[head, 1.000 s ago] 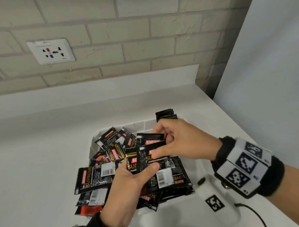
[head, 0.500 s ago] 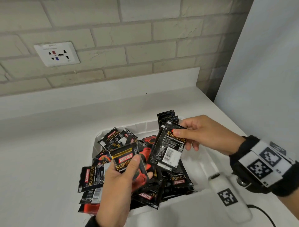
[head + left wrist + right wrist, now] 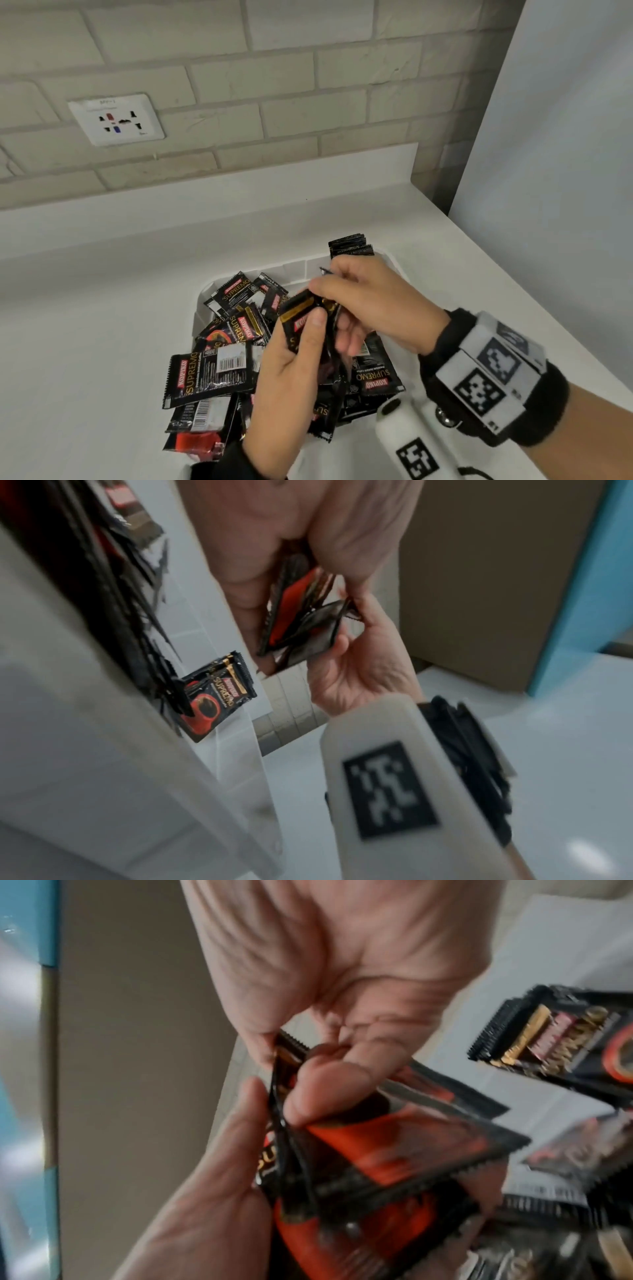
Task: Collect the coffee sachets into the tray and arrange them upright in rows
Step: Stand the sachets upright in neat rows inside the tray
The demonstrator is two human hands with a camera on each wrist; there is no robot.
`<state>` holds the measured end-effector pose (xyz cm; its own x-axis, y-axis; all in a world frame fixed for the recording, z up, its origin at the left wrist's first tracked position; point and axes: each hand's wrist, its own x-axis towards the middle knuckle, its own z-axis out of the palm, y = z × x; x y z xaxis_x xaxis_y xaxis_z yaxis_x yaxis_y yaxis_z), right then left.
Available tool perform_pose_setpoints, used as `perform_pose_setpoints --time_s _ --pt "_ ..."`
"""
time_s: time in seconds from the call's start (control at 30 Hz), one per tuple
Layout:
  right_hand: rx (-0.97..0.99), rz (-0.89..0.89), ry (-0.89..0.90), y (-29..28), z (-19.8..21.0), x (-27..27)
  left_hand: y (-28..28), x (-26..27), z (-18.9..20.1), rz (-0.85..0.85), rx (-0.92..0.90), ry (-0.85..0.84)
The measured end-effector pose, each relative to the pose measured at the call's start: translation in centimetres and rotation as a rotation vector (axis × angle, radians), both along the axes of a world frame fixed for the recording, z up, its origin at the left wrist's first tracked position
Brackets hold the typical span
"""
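A white tray on the counter holds a loose heap of black coffee sachets. A few sachets stand upright in its far right corner. Above the heap, my left hand grips a small stack of sachets between thumb and fingers. My right hand pinches the top edge of a sachet pressed against that stack. In the right wrist view, the right hand's fingers pinch a sachet beside the left thumb. The left wrist view shows the held sachets between both hands.
Several sachets overhang the tray's left and near rim onto the white counter. A brick wall with a socket stands behind. A pale panel borders the counter on the right.
Half a second ago my right hand held one sachet apart at the right. It has now brought it against the stack in my left hand.
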<state>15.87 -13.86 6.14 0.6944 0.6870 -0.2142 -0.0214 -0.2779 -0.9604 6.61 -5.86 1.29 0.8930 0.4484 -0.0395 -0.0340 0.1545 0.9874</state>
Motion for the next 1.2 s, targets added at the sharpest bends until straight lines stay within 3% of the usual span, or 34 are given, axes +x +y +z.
perform_pose_setpoints --time_s 0.2,0.37,0.47,0.53,0.63,0.67,0.73,0.93,1.07,1.2 --pt "0.199 0.102 0.377 0.2 -1.0 0.3 1.4 -0.1 0.4 -0.036 -0.317 0.034" --pt "0.337 0.119 0.456 -0.9 -0.9 1.1 1.7 0.1 0.4 0.001 -0.492 0.034" --pt "0.454 0.027 0.501 -1.4 -0.7 1.7 2.0 0.4 0.3 0.04 -0.554 0.054" --pt "0.426 -0.068 0.375 -1.6 -0.7 2.2 2.1 0.4 0.3 0.047 -0.534 0.078" --pt "0.16 -0.153 -0.147 -1.6 -0.7 2.5 2.0 0.1 0.5 0.027 -0.456 0.095" --pt "0.058 -0.13 -0.312 -1.5 -0.7 2.6 1.8 0.1 0.6 0.017 -0.436 0.096" --pt "-0.104 -0.034 -0.474 -1.3 -0.7 2.5 1.5 0.1 0.8 0.0 -0.418 0.093" --pt "-0.099 0.063 -0.378 -1.0 -0.9 2.7 1.5 -0.2 1.0 -0.028 -0.454 0.094" --pt "-0.07 -0.078 -0.374 -2.0 -0.8 3.5 2.1 -0.4 0.8 -0.016 -0.503 0.121" --pt "0.124 -0.069 -0.139 -2.7 0.1 3.6 2.4 -0.3 0.6 -0.006 -0.492 0.138"
